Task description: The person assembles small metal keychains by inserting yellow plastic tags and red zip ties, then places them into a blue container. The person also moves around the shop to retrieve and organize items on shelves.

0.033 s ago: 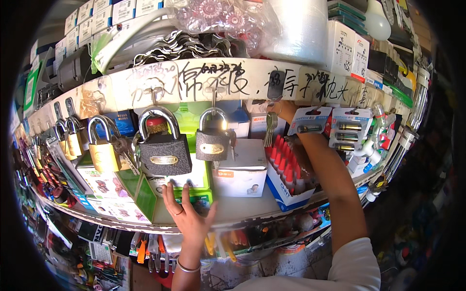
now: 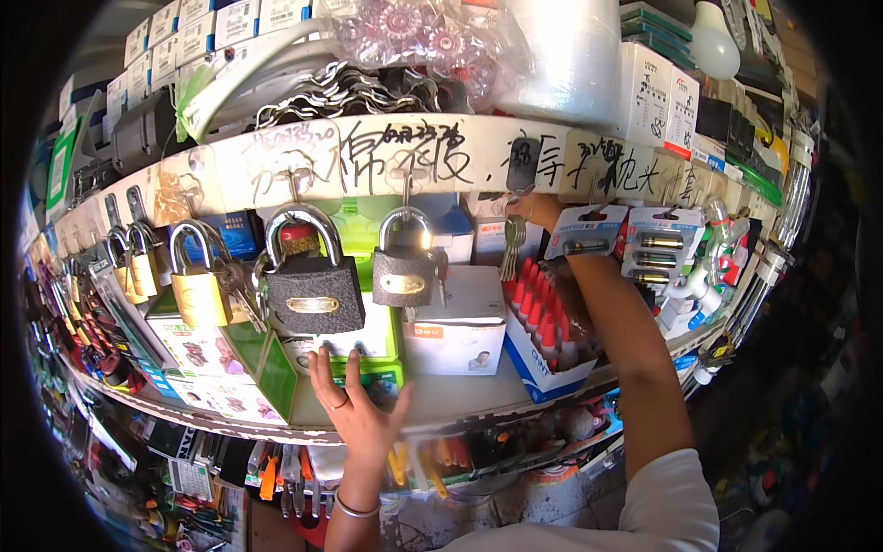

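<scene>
My left hand (image 2: pixel 366 421), with a ring and a bracelet, has its fingers spread and holds nothing. Its fingertips reach the front of a green-and-white box (image 2: pixel 382 375) at the shelf edge. Above it hang a large grey padlock (image 2: pixel 315 293) and a smaller grey padlock (image 2: pixel 403 276). My right arm stretches over a blue-and-white carton (image 2: pixel 549 385) of red-capped bottles (image 2: pixel 543 317). At its end my right hand (image 2: pixel 541 211) is deep in the shelf, close to a hanging bunch of keys (image 2: pixel 513 244). Its fingers are mostly hidden, and whether they grip anything does not show.
Brass padlocks (image 2: pixel 198 293) hang at the left. Battery packs (image 2: pixel 655 241) hang beside my right forearm. A white box (image 2: pixel 455 345) stands between my arms. The shelf's marked front rail (image 2: pixel 460 166) runs above, with a clear plastic roll (image 2: pixel 561 64) over it.
</scene>
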`<state>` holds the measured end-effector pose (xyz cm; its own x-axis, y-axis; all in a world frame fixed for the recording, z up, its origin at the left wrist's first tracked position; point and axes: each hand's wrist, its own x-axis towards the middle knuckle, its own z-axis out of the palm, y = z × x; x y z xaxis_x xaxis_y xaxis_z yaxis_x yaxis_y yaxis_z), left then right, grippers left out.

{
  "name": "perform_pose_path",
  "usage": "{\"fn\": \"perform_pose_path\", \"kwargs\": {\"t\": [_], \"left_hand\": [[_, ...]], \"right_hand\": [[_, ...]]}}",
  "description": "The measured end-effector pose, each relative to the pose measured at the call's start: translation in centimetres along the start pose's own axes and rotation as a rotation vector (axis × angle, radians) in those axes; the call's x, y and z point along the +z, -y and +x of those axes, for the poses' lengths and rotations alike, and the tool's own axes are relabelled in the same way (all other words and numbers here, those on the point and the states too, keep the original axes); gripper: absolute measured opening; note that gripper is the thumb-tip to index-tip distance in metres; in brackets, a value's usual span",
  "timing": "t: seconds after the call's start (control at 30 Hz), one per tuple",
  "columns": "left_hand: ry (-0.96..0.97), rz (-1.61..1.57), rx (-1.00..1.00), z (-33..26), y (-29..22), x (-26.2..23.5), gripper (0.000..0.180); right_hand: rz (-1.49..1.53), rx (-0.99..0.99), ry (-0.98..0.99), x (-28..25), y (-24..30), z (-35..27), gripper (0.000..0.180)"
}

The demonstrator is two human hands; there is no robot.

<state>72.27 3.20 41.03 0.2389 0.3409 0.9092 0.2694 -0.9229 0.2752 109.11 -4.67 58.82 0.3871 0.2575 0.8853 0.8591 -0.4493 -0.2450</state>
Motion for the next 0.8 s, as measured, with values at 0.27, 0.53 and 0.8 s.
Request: {"fn": "perform_pose_path", "kwargs": {"t": [0.27,0.53,0.8], "left_hand": [[-0.006,0.009,0.009,0.0,-0.2,-0.2,0.088],[-0.02,0.012,0.007,-0.1,0.0,-0.1,0.086],[-0.039,-0.058,0.016,0.2,-0.6,0.5,0.087]], "right_hand": [[0.118,0.091,0.198,-3.9,-1.2,1.3,0.049],[0.168,0.047,0.16,-4.6,-1.6,2.0,0.051],[0.063,-0.036,-0.021,-4.1,-0.7,2.5,0.054]]}}
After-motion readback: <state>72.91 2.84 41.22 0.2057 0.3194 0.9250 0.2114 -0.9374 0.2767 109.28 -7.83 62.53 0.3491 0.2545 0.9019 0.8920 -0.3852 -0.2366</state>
